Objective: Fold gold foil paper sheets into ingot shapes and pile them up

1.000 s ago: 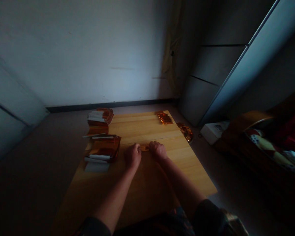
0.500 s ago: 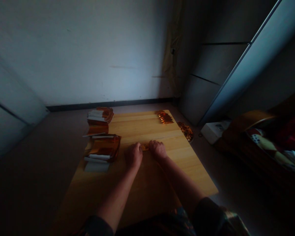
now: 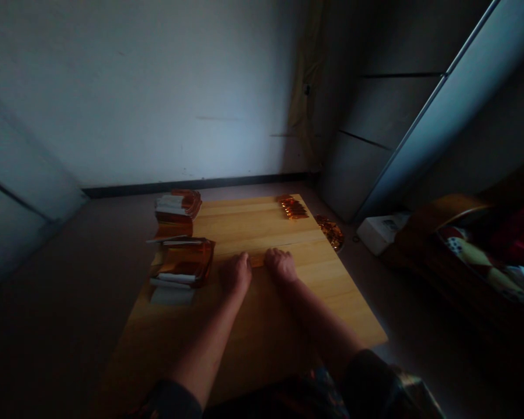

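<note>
A narrow strip of shiny gold foil paper [image 3: 257, 261] lies at the middle of the wooden table, stretched between both hands. My left hand [image 3: 237, 274] is closed on its left end, the thumb on top. On the right end my right hand [image 3: 282, 266] presses with curled fingers. The fingertips partly hide the strip's ends. Left of my left hand are stacks of copper-gold foil sheets [image 3: 186, 260] with whitish edges. Several folded foil pieces [image 3: 293, 207] stand in a row at the table's far right corner.
Another pile of foil sheets [image 3: 177, 203] sits at the table's [image 3: 240, 221] far left corner. Beyond the right edge, a heap of folded gold pieces [image 3: 329, 231] is low near the floor. A white box [image 3: 378, 234] and a wooden seat [image 3: 445, 209] stand to the right.
The foil strip between my hands now looks flatter and smoother, with slightly more of it showing. Both hands stay in nearly the same place.
</note>
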Motion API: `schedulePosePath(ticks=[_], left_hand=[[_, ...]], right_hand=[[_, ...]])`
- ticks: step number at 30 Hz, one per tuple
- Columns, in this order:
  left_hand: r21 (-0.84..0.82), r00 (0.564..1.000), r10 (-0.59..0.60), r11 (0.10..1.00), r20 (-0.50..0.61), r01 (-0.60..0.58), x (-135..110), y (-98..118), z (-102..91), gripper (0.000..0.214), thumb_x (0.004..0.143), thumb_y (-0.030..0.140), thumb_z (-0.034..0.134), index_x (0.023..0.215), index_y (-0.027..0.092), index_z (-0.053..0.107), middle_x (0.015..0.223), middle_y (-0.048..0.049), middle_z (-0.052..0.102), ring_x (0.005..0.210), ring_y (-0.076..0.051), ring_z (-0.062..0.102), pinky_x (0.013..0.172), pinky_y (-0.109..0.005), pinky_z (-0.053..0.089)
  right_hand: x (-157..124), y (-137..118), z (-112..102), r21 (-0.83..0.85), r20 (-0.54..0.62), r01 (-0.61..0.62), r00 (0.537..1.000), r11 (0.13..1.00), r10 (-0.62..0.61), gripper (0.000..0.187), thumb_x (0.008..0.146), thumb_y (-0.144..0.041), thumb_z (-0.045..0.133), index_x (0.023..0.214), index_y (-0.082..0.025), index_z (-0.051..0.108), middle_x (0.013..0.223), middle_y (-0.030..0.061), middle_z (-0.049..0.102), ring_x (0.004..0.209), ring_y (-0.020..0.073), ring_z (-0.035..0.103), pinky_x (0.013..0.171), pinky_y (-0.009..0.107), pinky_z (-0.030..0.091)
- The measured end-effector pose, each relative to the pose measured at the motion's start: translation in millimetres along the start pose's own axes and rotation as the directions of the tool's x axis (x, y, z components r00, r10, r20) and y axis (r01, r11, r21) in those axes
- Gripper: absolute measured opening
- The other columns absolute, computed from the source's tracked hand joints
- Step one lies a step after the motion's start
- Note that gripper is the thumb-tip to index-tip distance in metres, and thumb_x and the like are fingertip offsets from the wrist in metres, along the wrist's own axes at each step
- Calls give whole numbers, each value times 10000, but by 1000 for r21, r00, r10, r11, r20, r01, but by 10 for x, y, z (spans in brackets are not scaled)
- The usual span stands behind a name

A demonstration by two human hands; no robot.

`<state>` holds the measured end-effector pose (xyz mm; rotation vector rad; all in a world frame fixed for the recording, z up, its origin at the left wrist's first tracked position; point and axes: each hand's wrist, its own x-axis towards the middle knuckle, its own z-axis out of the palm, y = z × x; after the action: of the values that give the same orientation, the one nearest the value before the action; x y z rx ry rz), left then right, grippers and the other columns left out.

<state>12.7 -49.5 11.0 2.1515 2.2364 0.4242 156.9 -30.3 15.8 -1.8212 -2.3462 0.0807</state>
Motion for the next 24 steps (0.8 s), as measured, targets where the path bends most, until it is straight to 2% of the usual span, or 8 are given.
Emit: schedulePosePath(ticks=[3, 9, 12, 15, 18, 21, 24], left_hand=[[11, 998, 63, 998, -25, -63, -2, -11, -25, 251, 864, 219, 399, 944, 216, 637, 872, -88, 611, 868, -224, 542, 712, -312, 360], [-39, 959, 283, 959, 26, -282, 21, -67, -43, 298, 826, 112, 405, 848, 237, 674, 854, -83, 577, 892, -209, 506, 744, -317, 360], [-92, 943, 330, 941, 30, -326, 40, -110, -32, 297, 835, 136, 420, 850, 240, 698, 843, -80, 581, 891, -204, 504, 761, -315, 369], [-168, 949, 313, 938, 33, -304, 66, -160, -14, 267, 836, 182, 463, 879, 256, 716, 834, -68, 593, 888, -194, 512, 762, -301, 378], [-182, 959, 279, 947, 46, -266, 96, -198, -1, 222, 829, 245, 509, 851, 261, 730, 834, -65, 608, 880, -198, 517, 746, -303, 378], [-163, 965, 255, 956, 59, -242, 116, -219, 4, 198, 817, 309, 541, 831, 268, 734, 875, -62, 626, 889, -203, 518, 752, -316, 373], [-164, 974, 219, 965, 63, -207, 126, -232, 10, 189, 809, 325, 556, 826, 275, 737, 913, -61, 639, 914, -212, 518, 775, -332, 369]], right_hand=[[-29, 10, -32, 10, -24, 30, 999, 999, -30, 175, 931, -248, 424, 968, -200, 589, 950, 61, 612, 867, 159, 545, 726, 261, 344], [-16, 58, -59, 47, -5, 264, 965, 963, -264, 195, 929, -251, 445, 931, -220, 637, 971, 56, 587, 907, 172, 498, 760, 263, 341], [20, 70, -37, 77, 9, 277, 960, 958, -279, 189, 908, -218, 472, 881, -199, 658, 920, 56, 602, 871, 165, 503, 757, 251, 354], [28, 31, -17, 108, 9, 185, 982, 977, -187, 194, 880, -174, 483, 829, -181, 670, 879, 59, 615, 844, 163, 511, 738, 246, 362], [0, -49, -2, 150, -19, 34, 999, 988, -31, 177, 860, -189, 495, 837, -177, 670, 897, 66, 618, 867, 169, 517, 732, 252, 362], [-45, -142, 5, 171, -34, -105, 993, 980, 112, 167, 845, -318, 533, 848, -197, 649, 946, 62, 608, 920, 191, 510, 738, 273, 355], [-80, -221, 8, 162, -41, -185, 980, 969, 194, 242, 823, -446, 549, 846, -217, 623, 959, 58, 595, 947, 215, 496, 749, 300, 340]])
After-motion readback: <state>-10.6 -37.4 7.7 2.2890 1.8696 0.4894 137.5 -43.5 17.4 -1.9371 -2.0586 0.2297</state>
